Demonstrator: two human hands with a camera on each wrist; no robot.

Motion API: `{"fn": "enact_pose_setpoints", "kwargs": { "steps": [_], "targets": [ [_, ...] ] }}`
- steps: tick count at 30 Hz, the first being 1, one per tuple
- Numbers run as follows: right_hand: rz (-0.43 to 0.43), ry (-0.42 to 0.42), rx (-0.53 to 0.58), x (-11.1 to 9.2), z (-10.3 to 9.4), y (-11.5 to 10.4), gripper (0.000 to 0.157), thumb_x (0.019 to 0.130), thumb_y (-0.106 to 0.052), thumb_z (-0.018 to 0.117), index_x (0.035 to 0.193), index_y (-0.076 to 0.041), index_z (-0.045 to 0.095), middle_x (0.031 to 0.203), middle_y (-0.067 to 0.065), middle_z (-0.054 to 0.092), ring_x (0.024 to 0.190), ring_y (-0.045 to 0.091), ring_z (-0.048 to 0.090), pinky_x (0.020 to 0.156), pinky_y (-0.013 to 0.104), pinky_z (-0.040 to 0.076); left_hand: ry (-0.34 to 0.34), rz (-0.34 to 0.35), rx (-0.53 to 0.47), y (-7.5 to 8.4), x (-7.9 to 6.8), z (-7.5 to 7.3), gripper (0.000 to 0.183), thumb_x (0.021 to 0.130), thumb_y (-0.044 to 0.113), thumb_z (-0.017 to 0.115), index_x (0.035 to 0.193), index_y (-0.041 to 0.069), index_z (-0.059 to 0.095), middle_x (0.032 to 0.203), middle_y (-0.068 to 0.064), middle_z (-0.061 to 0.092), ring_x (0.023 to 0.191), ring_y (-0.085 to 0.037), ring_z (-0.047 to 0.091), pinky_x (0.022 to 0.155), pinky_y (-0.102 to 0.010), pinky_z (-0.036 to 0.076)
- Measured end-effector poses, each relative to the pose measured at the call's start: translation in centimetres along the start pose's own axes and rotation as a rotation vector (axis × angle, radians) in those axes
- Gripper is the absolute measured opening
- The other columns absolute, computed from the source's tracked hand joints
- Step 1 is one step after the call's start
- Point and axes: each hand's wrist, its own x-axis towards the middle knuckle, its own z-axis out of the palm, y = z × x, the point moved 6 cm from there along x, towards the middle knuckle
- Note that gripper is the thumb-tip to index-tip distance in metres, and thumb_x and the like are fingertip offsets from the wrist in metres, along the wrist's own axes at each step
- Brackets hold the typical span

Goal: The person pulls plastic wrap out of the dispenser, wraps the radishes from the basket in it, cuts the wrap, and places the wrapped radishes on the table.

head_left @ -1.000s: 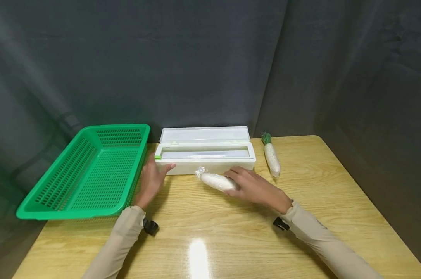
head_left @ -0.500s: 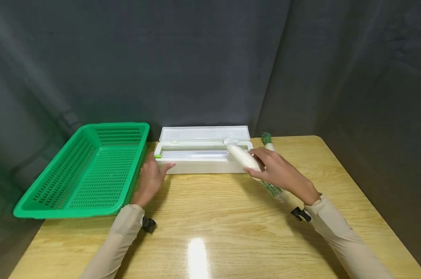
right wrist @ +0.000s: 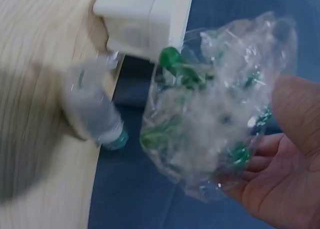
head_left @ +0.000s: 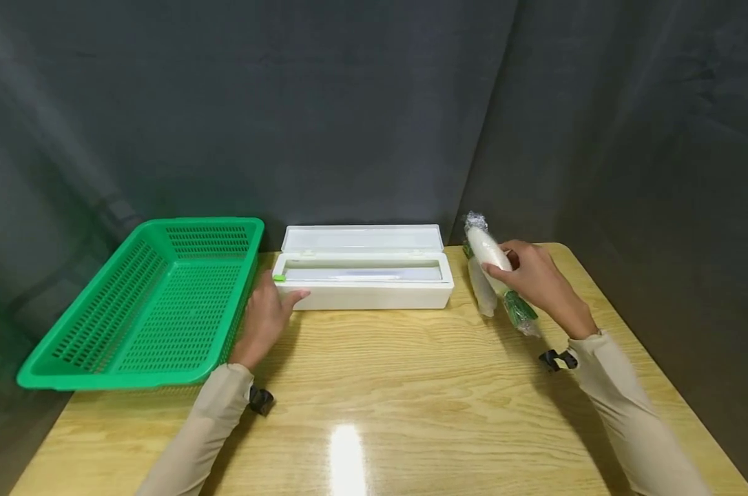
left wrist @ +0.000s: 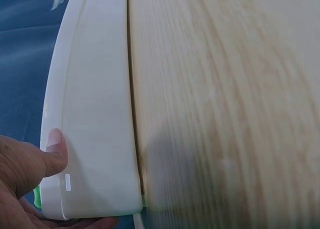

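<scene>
My right hand (head_left: 540, 279) grips a white radish (head_left: 487, 251) wrapped in clear film, its green leafy end toward me. The radish is tilted above a second wrapped radish (head_left: 481, 289) on the table and partly covers it. In the right wrist view the held radish's crinkled film and green leaves (right wrist: 170, 59) lie close to the camera. My left hand (head_left: 264, 315) holds the left end of a white cling film dispenser (head_left: 364, 297), thumb on its front and fingers round the end. The dispenser's lid (head_left: 363, 238) stands raised, with film inside.
A green perforated basket (head_left: 116, 379) stands at the left, close beside my left hand. The wooden table (head_left: 399, 393) extends in front of the dispenser. Dark curtains (head_left: 287, 117) hang behind and to the right.
My right hand has carried the wrapped radish from the front of the dispenser rightward to the other radish, turning it on the way. My left hand stays at the dispenser's end.
</scene>
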Motion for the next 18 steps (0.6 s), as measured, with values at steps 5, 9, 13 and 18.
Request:
{"fn": "enact_pose_setpoints", "kwargs": {
  "steps": [5,9,13,18],
  "targets": [
    [0.085,-0.027,-0.002,0.4,-0.2,2.6,0.034,0.103,-0.025,0.068,0.106,0.009,0.064,0.077,0.016,0.06,0.062,0.024,0.052,0.057,0.036,0.041,0.001,-0.014,0.005,-0.1,0.1,0.2,0.079,0.093,0.032,0.081,0.144,-0.012,0.04,0.124,-0.041,0.059,0.114,-0.059,0.061,0.089,-0.067,0.051],
    [0.129,-0.057,-0.009,0.9,0.2,4.3,0.034,0.105,-0.026,0.064,0.098,0.007,0.062,0.071,0.01,0.054,0.058,0.02,0.048,0.054,0.035,0.039,0.006,-0.012,0.012,0.0,0.1,0.3,0.079,0.093,0.032,0.081,0.145,-0.012,0.04,0.126,-0.039,0.059,0.114,-0.057,0.062,0.089,-0.066,0.051],
    [0.173,-0.087,-0.027,1.2,0.9,5.7,0.036,0.105,-0.027,0.063,0.088,0.005,0.058,0.066,0.008,0.049,0.054,0.019,0.044,0.052,0.034,0.037,0.016,-0.005,0.017,-0.1,0.0,0.2,0.079,0.093,0.031,0.082,0.144,-0.013,0.041,0.124,-0.04,0.06,0.112,-0.058,0.063,0.087,-0.066,0.052],
    [0.235,-0.149,-0.059,1.5,2.0,7.6,0.037,0.106,-0.026,0.06,0.088,0.006,0.056,0.069,0.009,0.048,0.056,0.02,0.046,0.051,0.034,0.038,0.014,0.02,0.025,0.0,0.1,0.2,0.078,0.092,0.031,0.082,0.141,-0.015,0.042,0.117,-0.042,0.061,0.108,-0.06,0.063,0.086,-0.067,0.052]
  ]
}}
